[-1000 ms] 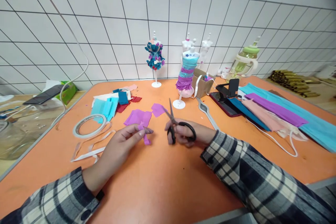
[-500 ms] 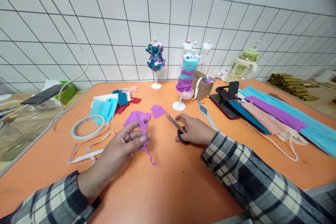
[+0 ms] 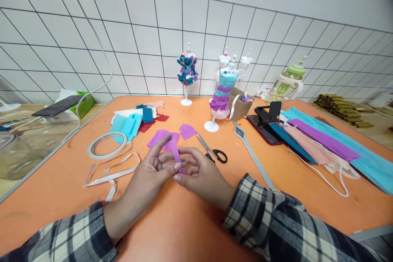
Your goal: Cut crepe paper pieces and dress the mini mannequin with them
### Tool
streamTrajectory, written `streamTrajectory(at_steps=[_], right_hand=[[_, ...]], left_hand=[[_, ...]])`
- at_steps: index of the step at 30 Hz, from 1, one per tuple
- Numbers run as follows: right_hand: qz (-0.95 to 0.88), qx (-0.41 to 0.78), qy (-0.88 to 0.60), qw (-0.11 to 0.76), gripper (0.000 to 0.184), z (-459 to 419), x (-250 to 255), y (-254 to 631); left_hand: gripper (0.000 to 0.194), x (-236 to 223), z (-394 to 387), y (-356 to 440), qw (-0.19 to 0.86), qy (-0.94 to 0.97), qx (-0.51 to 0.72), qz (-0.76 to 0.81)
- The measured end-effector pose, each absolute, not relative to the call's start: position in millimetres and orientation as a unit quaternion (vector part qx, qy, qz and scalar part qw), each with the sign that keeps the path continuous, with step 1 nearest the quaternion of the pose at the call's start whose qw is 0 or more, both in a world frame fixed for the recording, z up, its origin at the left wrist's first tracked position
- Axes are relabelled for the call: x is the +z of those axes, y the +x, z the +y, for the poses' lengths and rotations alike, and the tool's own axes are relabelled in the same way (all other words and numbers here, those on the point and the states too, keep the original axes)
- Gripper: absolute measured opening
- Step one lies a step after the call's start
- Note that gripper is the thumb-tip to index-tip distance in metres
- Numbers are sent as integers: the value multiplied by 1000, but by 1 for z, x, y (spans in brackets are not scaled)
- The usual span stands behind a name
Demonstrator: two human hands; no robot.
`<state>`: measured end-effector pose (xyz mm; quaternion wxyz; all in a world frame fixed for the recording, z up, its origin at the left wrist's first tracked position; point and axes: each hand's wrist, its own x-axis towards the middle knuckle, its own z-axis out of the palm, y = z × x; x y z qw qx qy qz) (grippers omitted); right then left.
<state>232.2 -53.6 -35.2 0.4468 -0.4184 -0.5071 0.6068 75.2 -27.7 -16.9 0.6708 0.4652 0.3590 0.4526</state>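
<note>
The left hand point(image 3: 149, 174) grips a purple strip point(image 3: 175, 152) left of the scissors point(image 3: 210, 150). The right hand point(image 3: 204, 175) curls by the strip's near end; its grip is hard to tell. Gentle fingers should prevent tears.

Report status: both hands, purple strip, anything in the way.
Left hand: fingers pinching purple strip. Right hand: fingers at strip's lower end, grip unclear. Strip partly hidden by fingers. Scissors just beyond right hand, not blocking.
</note>
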Motion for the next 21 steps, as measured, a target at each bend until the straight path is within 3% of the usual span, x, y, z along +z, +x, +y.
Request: streamTrajectory(at_steps=[3, 6, 10, 14, 18, 21], right_hand=[[-519, 572, -470, 428, 28, -48, -42, 236], [-601, 476, -487, 419, 14, -44, -40, 250], [-738, 283, -505, 346, 17, -45, -30, 263], [-806, 193, -468, 306, 18, -51, -23, 264], [-813, 157, -466, 310, 16, -56, -22, 261], [-816, 142, -477, 295, 15, -56, -21, 262]], left_hand=[[80, -18, -26, 73, 634, 484, 472, 375], [76, -18, -20, 65, 595, 516, 478, 389], [65, -13, -13, 51, 397, 649, 514, 397], [51, -9, -17, 47, 164, 858, 336, 353], [25, -14, -25, 53, 81, 903, 236, 349], [21, -13, -26, 54, 38, 910, 226, 345]])
